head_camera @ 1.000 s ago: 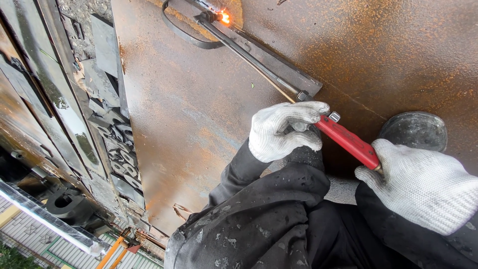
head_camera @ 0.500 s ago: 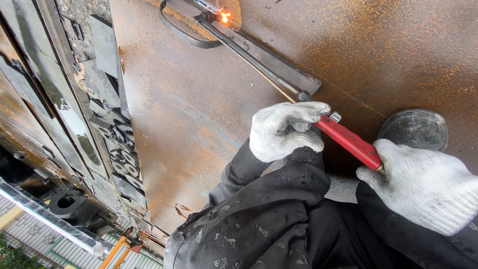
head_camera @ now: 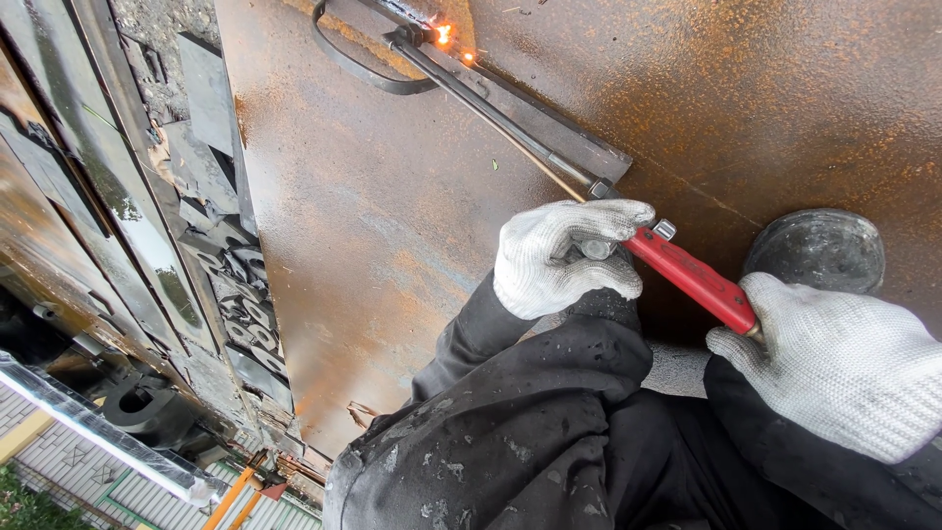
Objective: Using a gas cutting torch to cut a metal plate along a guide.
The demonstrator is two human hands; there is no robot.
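An outdoor metalworking yard: a large rusty steel plate (head_camera: 392,245) fills the scene, a cutting torch (head_camera: 549,162) throws sparks (head_camera: 444,34) at the far edge, and scrap metal pieces (head_camera: 231,285) lie left.

No packages, labels, signs or screens show anywhere in the view
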